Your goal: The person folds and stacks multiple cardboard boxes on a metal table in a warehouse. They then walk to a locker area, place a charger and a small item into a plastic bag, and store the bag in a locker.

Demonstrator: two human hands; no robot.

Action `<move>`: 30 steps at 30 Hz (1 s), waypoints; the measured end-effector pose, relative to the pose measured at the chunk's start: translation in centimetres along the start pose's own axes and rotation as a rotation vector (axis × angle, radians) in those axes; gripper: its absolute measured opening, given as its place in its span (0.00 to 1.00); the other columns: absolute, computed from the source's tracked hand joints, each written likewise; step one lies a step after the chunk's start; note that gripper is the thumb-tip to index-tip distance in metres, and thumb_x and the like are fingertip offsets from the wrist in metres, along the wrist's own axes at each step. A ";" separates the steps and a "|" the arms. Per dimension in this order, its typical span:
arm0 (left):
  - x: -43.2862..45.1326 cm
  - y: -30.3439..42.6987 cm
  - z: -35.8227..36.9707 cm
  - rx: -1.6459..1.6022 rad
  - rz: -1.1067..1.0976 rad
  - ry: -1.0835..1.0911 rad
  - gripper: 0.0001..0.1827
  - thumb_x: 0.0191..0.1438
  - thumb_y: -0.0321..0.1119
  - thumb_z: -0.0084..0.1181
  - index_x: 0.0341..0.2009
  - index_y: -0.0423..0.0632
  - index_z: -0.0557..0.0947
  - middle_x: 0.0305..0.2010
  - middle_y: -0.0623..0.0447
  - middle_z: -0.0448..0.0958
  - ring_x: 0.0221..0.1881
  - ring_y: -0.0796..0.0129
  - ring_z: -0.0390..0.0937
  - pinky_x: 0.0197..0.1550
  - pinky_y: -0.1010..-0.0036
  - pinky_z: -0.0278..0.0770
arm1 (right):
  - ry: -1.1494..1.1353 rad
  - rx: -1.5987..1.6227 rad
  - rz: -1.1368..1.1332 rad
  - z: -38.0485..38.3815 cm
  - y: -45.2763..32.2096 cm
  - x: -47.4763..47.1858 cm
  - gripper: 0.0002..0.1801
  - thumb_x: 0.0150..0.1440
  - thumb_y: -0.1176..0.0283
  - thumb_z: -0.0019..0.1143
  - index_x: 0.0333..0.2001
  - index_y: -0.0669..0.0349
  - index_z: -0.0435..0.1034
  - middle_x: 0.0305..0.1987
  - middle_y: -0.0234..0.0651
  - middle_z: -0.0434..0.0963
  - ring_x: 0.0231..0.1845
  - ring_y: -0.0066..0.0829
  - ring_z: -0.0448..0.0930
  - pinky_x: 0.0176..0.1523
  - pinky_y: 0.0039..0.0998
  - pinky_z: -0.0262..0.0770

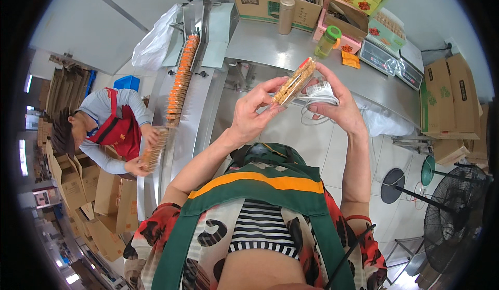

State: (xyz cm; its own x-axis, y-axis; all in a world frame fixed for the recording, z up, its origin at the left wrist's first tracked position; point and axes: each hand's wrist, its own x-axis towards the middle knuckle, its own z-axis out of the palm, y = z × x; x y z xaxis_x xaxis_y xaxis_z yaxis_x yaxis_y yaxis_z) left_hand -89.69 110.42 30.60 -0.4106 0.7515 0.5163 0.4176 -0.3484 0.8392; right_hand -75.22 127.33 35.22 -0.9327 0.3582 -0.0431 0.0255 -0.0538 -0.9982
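Observation:
My left hand grips the lower end of a snack bar pack in clear film, with fingers on one side and thumb below. The pack is tilted, its upper end towards the right, and a red patch shows near the top. In my right hand is a coiled white cable with a white label or plug piece bearing small print. My right fingertips reach close to the pack's upper end; whether they touch it is hard to tell. Both hands are above the floor, in front of the steel table.
Left of me, a conveyor carries a row of wrapped snacks. A co-worker there holds a stack of packs. The table bears a flask, green bottle and scales. A fan stands at right.

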 end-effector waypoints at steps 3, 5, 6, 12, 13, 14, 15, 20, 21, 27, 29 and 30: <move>-0.2 -0.2 -0.4 -0.063 -0.034 0.026 0.11 0.48 0.21 0.58 0.26 0.42 0.67 0.55 0.40 0.70 0.50 0.60 0.73 0.46 0.71 0.74 | -0.018 0.003 0.014 0.4 -0.1 0.5 0.44 0.41 0.85 0.61 0.63 0.51 0.54 0.43 0.30 0.73 0.38 0.19 0.74 0.33 0.21 0.76; -0.3 -0.3 -0.6 -0.065 -0.046 0.035 0.10 0.49 0.22 0.58 0.27 0.42 0.67 0.55 0.40 0.69 0.51 0.61 0.73 0.46 0.72 0.74 | -0.032 -0.001 0.024 0.6 -0.3 0.7 0.45 0.41 0.85 0.60 0.63 0.51 0.54 0.43 0.30 0.72 0.37 0.19 0.74 0.32 0.21 0.76; -0.4 -0.2 -0.7 -0.081 -0.077 0.040 0.10 0.49 0.22 0.58 0.27 0.42 0.67 0.56 0.40 0.69 0.51 0.62 0.73 0.46 0.72 0.74 | -0.035 -0.006 0.022 0.7 -0.4 0.8 0.45 0.41 0.85 0.60 0.63 0.52 0.54 0.43 0.30 0.72 0.37 0.19 0.74 0.32 0.21 0.75; -1.0 -0.9 -0.9 -0.274 -0.187 0.024 0.06 0.52 0.19 0.53 0.31 0.40 0.69 0.60 0.40 0.62 0.52 0.60 0.71 0.46 0.68 0.78 | -0.041 -0.044 0.011 0.9 -0.7 0.9 0.46 0.41 0.85 0.60 0.64 0.51 0.53 0.42 0.30 0.72 0.37 0.19 0.74 0.31 0.22 0.75; -1.0 -1.0 -0.9 -0.322 -0.200 0.028 0.06 0.52 0.19 0.52 0.31 0.40 0.69 0.60 0.40 0.61 0.52 0.59 0.71 0.46 0.67 0.79 | -0.044 -0.048 0.005 1.0 -0.7 0.9 0.46 0.41 0.85 0.60 0.64 0.51 0.53 0.42 0.30 0.71 0.37 0.19 0.74 0.31 0.22 0.75; -1.0 -1.0 -0.8 -0.369 -0.213 0.032 0.06 0.52 0.19 0.52 0.32 0.40 0.69 0.61 0.41 0.60 0.51 0.59 0.71 0.46 0.65 0.80 | -0.046 -0.053 0.000 1.0 -0.7 1.0 0.46 0.41 0.85 0.59 0.64 0.51 0.53 0.42 0.30 0.71 0.37 0.19 0.74 0.31 0.22 0.75; -1.0 -1.0 -0.8 -0.377 -0.214 0.030 0.06 0.52 0.19 0.52 0.32 0.40 0.69 0.61 0.41 0.60 0.51 0.59 0.72 0.46 0.65 0.80 | -0.042 -0.068 -0.002 0.9 -0.6 1.0 0.46 0.41 0.85 0.59 0.64 0.50 0.53 0.43 0.30 0.71 0.37 0.19 0.74 0.31 0.22 0.75; -0.9 -0.7 -0.5 -0.475 -0.268 0.083 0.06 0.51 0.21 0.55 0.33 0.39 0.72 0.59 0.43 0.64 0.48 0.69 0.73 0.46 0.75 0.76 | -0.028 -0.085 0.022 0.9 -0.4 0.9 0.46 0.41 0.85 0.59 0.64 0.49 0.53 0.44 0.30 0.71 0.36 0.20 0.74 0.31 0.22 0.76; -0.9 -0.7 -0.6 -0.442 -0.256 0.063 0.05 0.52 0.20 0.53 0.33 0.39 0.71 0.60 0.42 0.62 0.49 0.65 0.72 0.46 0.72 0.78 | -0.030 -0.087 0.026 0.9 -0.4 0.9 0.46 0.41 0.85 0.60 0.64 0.49 0.53 0.44 0.30 0.71 0.37 0.20 0.74 0.31 0.22 0.76; -1.2 -1.2 -0.8 -0.317 -0.190 0.022 0.06 0.52 0.19 0.52 0.33 0.40 0.69 0.60 0.40 0.61 0.52 0.59 0.71 0.46 0.66 0.79 | -0.043 -0.079 0.041 0.9 -0.2 1.1 0.48 0.40 0.85 0.61 0.64 0.48 0.52 0.45 0.31 0.70 0.39 0.20 0.73 0.33 0.22 0.77; -1.4 -1.5 -1.0 -0.222 -0.150 0.013 0.06 0.52 0.19 0.53 0.32 0.40 0.69 0.59 0.39 0.63 0.53 0.59 0.70 0.47 0.67 0.78 | -0.052 -0.066 0.064 1.0 -0.5 1.1 0.48 0.40 0.85 0.61 0.64 0.48 0.52 0.46 0.31 0.70 0.40 0.20 0.73 0.34 0.22 0.77; -1.4 -1.4 -1.0 -0.193 -0.132 0.018 0.07 0.51 0.19 0.54 0.32 0.41 0.70 0.59 0.39 0.63 0.53 0.60 0.70 0.47 0.69 0.77 | -0.050 -0.067 0.063 1.1 -0.5 1.1 0.48 0.40 0.85 0.61 0.65 0.48 0.52 0.45 0.31 0.70 0.40 0.20 0.73 0.34 0.22 0.77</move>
State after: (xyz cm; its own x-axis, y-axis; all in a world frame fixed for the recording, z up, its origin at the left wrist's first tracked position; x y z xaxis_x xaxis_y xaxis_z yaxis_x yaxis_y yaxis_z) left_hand -90.49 109.33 28.92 -0.4666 0.7881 0.4014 0.1969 -0.3499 0.9159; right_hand -76.63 126.73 35.75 -0.9453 0.3085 -0.1056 0.1072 -0.0118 -0.9942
